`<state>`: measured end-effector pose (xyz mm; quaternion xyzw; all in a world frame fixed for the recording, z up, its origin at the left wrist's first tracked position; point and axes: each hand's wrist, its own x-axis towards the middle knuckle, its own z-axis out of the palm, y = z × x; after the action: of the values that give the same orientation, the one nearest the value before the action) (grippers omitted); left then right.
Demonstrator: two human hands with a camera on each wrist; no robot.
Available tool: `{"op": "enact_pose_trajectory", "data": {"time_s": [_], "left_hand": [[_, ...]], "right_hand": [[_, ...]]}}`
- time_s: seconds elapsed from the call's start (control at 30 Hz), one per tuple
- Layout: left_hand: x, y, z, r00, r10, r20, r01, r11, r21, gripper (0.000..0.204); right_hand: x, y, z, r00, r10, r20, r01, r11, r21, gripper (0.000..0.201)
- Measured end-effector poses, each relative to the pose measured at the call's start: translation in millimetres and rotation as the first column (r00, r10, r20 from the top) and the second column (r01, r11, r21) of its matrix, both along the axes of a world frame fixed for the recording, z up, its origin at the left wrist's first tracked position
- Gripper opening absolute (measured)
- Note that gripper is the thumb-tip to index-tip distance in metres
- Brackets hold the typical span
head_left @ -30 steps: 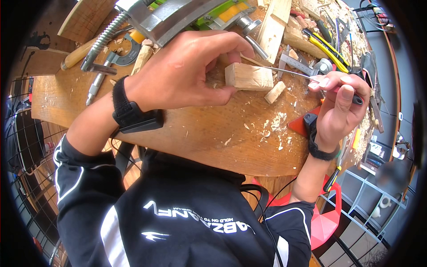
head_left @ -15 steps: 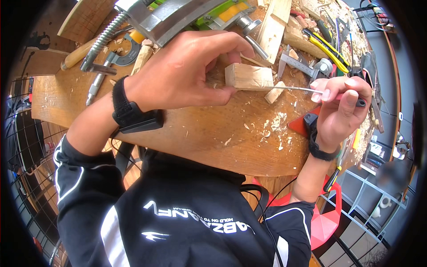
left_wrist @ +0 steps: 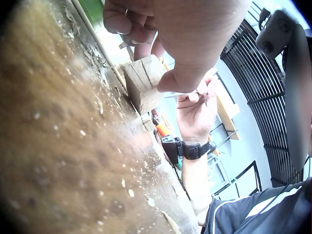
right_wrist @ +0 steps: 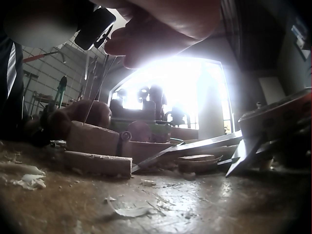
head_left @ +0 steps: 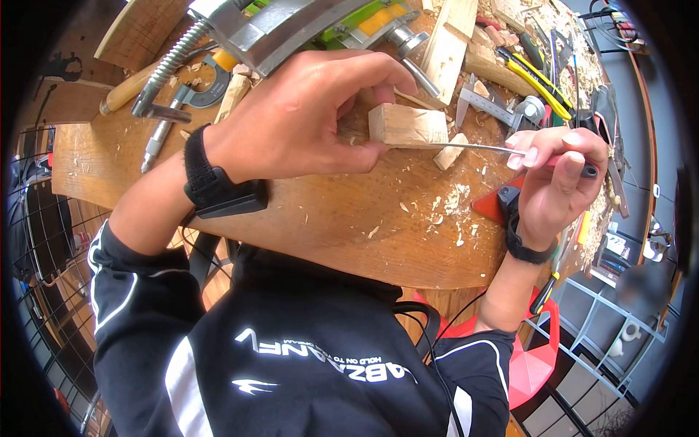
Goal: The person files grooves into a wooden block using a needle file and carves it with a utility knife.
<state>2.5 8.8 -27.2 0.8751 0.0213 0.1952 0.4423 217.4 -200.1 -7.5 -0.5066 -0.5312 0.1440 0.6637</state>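
Note:
A small squared wooden block (head_left: pixel 411 125) sits on the wooden bench top. My left hand (head_left: pixel 298 116) holds its left end, thumb at the near corner and the other fingers arched behind. Saw-like dark lines cross one face of the block (left_wrist: pixel 146 73) in the left wrist view. In my right hand (head_left: pixel 561 175), the fingers pinch a thin metal-shafted tool (head_left: pixel 477 147) with a red and black handle. Its shaft runs leftward along the block's near edge, toward my left thumb. A short wood offcut (head_left: pixel 451 151) lies against the block's right end, under the shaft.
Beyond my left hand stands a metal vise (head_left: pixel 291 29). A micrometer (head_left: pixel 196 95) lies to the left, a caliper (head_left: pixel 488 105) behind the block. Yellow-handled pliers (head_left: pixel 539 84), wood pieces and shavings crowd the back right. More shavings (head_left: pixel 455 200) lie in front.
The tool's shaft has shifted from the block's far side to its near edge, and my right hand has moved slightly right. My left hand and the block have stayed put.

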Motion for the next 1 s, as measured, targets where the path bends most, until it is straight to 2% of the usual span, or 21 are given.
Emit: {"op": "enact_pose_trajectory", "data": {"time_s": [0.2,0.27,0.3,0.4,0.47,0.8,1.0], "left_hand": [[0.5,-0.1,-1.7,1.000,0.000,0.009,0.000,1.000,-0.002,0.059],[0.6,-0.1,-1.7,1.000,0.001,0.012,-0.001,1.000,-0.003,0.059],[0.5,0.0,-1.2,1.000,0.000,0.011,0.000,1.000,-0.003,0.059],[0.6,-0.2,-1.1,1.000,0.001,0.010,-0.001,1.000,-0.002,0.059],[0.6,-0.2,-1.1,1.000,0.002,0.010,-0.002,1.000,-0.002,0.059],[0.1,-0.3,-0.1,1.000,0.003,0.000,-0.003,1.000,0.004,0.058],[0.4,0.2,-0.8,1.000,-0.001,0.008,0.001,1.000,0.013,0.058]], "right_hand": [[0.4,0.7,-0.2,0.999,-0.049,0.015,0.049,0.999,0.024,0.032],[1.2,-2.1,0.5,0.996,0.085,-0.037,-0.086,0.996,-0.011,0.032],[1.9,-2.0,0.4,0.996,0.085,-0.037,-0.086,0.996,-0.010,0.032],[3.5,-0.6,-0.8,0.997,0.064,-0.042,-0.063,0.998,0.030,0.032],[3.7,-0.1,-1.4,1.000,-0.012,-0.011,0.012,0.999,0.041,0.031],[4.0,0.7,-2.0,1.000,0.003,0.009,-0.003,0.999,0.039,0.031],[6.8,1.7,-1.7,0.995,-0.096,-0.024,0.097,0.994,0.052,0.026]]}}
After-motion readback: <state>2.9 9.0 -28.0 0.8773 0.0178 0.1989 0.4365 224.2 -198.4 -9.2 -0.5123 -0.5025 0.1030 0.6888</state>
